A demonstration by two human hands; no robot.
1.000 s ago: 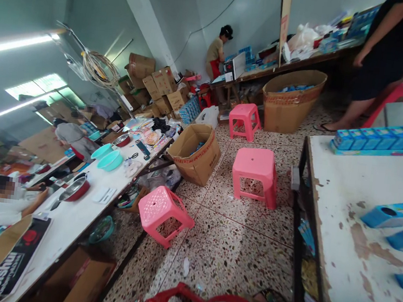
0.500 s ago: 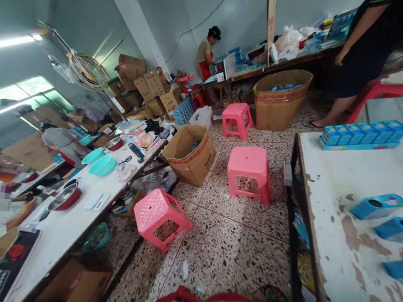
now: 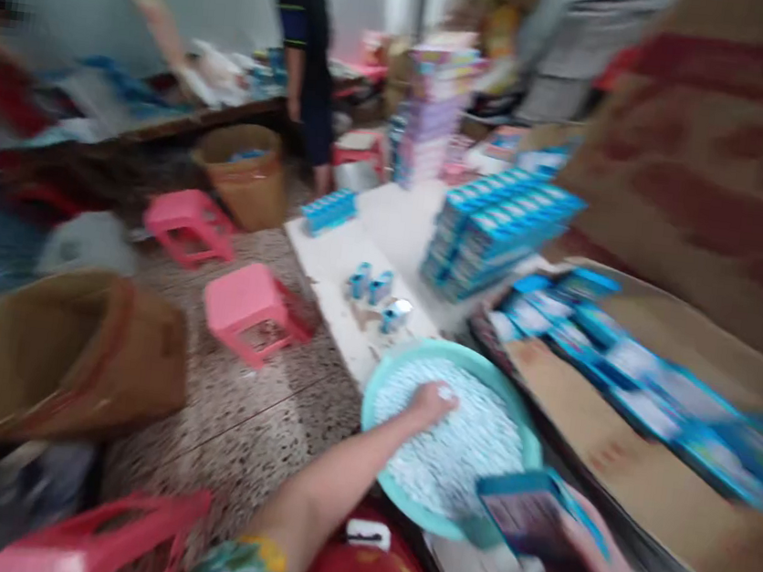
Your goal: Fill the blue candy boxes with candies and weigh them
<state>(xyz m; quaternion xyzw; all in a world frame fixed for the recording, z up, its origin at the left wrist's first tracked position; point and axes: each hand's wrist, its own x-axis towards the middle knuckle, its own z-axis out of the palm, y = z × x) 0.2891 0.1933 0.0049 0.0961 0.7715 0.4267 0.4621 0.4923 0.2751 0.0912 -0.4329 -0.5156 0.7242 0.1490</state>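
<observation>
A turquoise basin full of small white and pale blue pieces stands on the table. My left hand reaches into it, fingers curled together among the pieces; motion blur softens their detail. At the basin's near right edge, my right hand is wrapped round a small blue carton. The carton is tilted toward the basin, with a dark opening or panel facing me. Several small blue cartons stand on the table beyond the basin.
A large cardboard box on the right holds rows of blue cartons. Stacked blue cartons stand behind the basin. Pink stools and cardboard bins occupy the floor on the left. A person stands at the back.
My view has swung right to the table and basin. Both my hands have come into view, the left in the basin and the right holding a blue carton.
</observation>
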